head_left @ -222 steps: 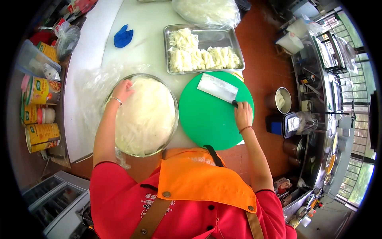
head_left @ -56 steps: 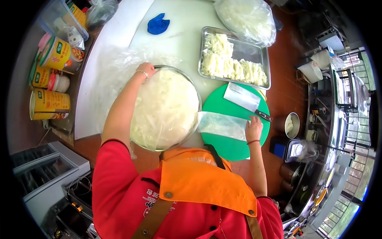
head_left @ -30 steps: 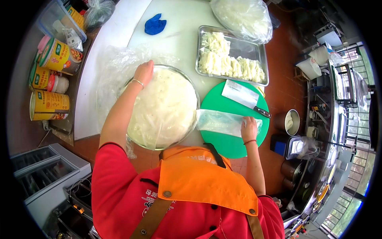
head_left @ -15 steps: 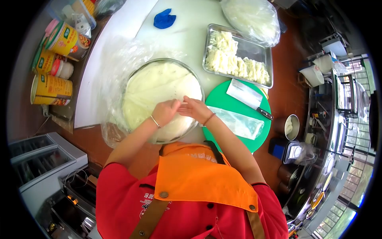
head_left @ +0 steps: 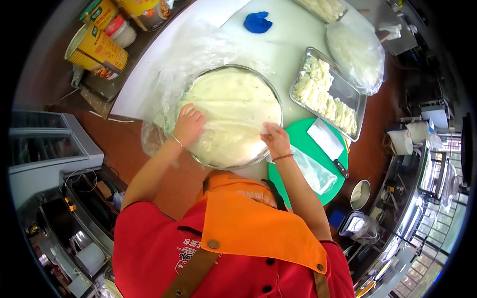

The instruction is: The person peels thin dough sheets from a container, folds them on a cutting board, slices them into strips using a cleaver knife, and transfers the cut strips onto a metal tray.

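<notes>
Your left hand [head_left: 189, 126] and right hand [head_left: 277, 141] pinch the pale sheet [head_left: 232, 112], fingers nearly closed; uneven pulling could tear it.

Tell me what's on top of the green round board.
A cleaver and a translucent plastic bag lie on the green board. The surface under the cleaver is hidden; whether the bag holds anything is unclear.
</notes>
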Demonstrator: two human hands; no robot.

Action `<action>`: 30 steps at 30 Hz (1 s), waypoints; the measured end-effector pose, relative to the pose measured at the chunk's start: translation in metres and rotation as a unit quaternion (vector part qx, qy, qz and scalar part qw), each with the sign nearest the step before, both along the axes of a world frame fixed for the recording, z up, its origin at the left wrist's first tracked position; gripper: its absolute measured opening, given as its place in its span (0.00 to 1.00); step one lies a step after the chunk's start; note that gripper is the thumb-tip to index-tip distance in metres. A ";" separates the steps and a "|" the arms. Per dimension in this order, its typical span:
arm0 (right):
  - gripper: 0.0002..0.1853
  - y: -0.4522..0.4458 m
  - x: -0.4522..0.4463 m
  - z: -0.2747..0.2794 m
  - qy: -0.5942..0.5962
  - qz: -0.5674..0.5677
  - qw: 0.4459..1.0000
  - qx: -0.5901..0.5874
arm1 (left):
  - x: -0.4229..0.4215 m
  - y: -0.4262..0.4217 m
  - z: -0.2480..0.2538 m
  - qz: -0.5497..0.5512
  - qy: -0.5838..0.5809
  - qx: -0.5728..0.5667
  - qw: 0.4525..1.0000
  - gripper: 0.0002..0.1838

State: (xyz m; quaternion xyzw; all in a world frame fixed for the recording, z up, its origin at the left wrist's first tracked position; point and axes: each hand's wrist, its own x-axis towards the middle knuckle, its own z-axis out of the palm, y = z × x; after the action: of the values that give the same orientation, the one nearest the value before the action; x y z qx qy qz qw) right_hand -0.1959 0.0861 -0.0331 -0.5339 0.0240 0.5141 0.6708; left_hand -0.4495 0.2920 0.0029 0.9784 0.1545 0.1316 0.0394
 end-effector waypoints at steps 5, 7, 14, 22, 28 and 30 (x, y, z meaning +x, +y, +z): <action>0.08 -0.035 0.002 -0.002 -0.035 0.078 0.996 -0.027 | -0.046 -0.028 -0.006 -0.089 0.070 -0.078 0.991 0.06; 0.10 -0.045 0.008 -0.008 -0.189 0.145 0.964 -0.121 | -0.058 -0.049 -0.012 -0.058 0.136 -0.138 0.979 0.06; 0.22 -0.005 0.033 0.023 -0.693 0.256 0.667 -0.101 | -0.056 -0.052 -0.019 0.003 0.051 -0.179 0.982 0.19; 0.18 0.082 0.056 0.034 -0.694 0.499 0.439 -0.276 | -0.009 0.038 -0.006 0.201 0.197 -0.203 0.938 0.18; 0.12 0.061 0.069 0.015 -0.790 0.426 0.400 -0.188 | -0.032 0.032 -0.023 0.102 0.092 -0.186 0.973 0.16; 0.10 0.054 0.070 0.020 -0.770 0.427 0.434 -0.192 | -0.033 0.014 -0.012 0.164 0.110 -0.248 0.948 0.15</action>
State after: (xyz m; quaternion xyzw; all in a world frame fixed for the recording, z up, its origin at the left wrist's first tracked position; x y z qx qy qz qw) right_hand -0.1264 0.1396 -0.0134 -0.7664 -0.6353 0.0939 -0.0124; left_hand -0.4823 0.3058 -0.0093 0.9073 0.3441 -0.0144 0.2411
